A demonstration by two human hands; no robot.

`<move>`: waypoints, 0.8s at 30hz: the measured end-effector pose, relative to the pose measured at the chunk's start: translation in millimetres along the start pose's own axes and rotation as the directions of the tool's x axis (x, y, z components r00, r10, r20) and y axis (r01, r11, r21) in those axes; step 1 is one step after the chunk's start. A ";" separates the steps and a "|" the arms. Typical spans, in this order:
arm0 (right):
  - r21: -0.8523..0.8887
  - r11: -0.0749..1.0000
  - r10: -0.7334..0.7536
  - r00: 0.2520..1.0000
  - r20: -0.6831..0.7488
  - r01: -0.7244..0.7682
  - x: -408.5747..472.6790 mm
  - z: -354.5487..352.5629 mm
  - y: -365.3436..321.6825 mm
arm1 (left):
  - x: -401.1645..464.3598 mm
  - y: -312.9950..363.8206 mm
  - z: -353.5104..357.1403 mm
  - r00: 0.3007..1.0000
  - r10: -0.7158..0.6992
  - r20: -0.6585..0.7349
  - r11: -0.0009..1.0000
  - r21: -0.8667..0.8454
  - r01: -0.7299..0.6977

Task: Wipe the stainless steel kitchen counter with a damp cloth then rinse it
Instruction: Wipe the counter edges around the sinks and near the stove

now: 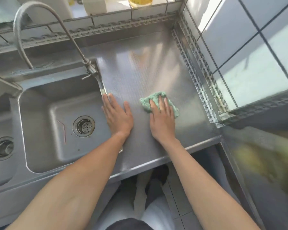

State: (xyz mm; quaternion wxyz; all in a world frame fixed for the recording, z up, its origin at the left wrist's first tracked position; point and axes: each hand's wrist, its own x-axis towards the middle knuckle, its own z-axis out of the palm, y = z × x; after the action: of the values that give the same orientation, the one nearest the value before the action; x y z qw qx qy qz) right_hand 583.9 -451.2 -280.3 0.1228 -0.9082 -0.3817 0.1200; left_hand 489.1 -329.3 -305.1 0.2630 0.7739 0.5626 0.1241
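The stainless steel counter (145,63) fills the middle of the view, to the right of the sink. A crumpled green cloth (147,101) lies on it near the centre. My right hand (162,120) presses flat on the cloth with straight fingers, covering its near half. My left hand (117,115) rests flat on the bare counter beside the sink's edge, fingers straight and spread, holding nothing.
A steel sink (45,127) with a drain (84,126) and a thin red straw (62,130) lies to the left. A curved tap (40,14) arches over it. Tiled walls (239,39) close the back and right. A second drain (2,148) shows at far left.
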 end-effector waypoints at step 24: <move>0.592 0.516 0.738 0.673 0.060 -0.619 -402.8 -86.6 79.0 | -164.2 -4.8 -104.3 0.224 0.578 0.785 0.704 -0.340 -0.624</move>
State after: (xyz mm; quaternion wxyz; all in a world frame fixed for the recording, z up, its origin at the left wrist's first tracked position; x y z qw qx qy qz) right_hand 389.6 -807.4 -173.6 0.3667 -0.9108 0.0737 0.1746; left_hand 379.1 -454.0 -204.0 0.4155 0.8883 0.0164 -0.1949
